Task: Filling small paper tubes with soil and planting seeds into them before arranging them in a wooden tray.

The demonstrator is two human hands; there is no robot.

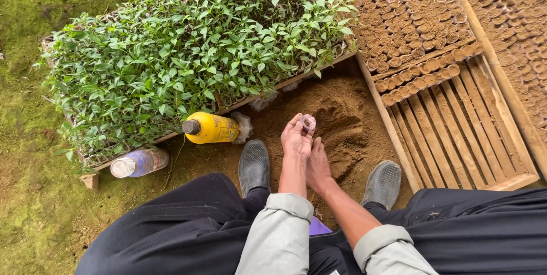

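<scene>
Seated low over a heap of loose brown soil [347,110], between two grey shoes [254,166]. Left hand [296,138] raised palm-up, fingertips closed around a small plastic nursery sleeve [308,122], held just above the soil and near the scooped hollow in the heap. Right hand [318,165] lower, just beside the left wrist, back turned to the camera and fingers pointing down to the soil; cannot tell whether clenched on a pinch of soil or loose. Judged as the filling step: sleeve in hand, soil being gathered for it. Next move calls for keeping the sleeve mouth open and steady, bringing soil over it without spilling, and not crushing the thin wall. Sleeve short and tube-like, long axis seeming close to upright with a slight lean away from the body, mouth turned up toward the camera; too small to say more exactly. To the right, a slatted wooden frame [456,132] with rows of filled sleeves [410,18] packed at its far end, near slats bare. To the left, a tray of green seedlings [194,53], with a yellow bottle [212,128] and a pale bottle [139,162] lying on their sides at its edge.
</scene>
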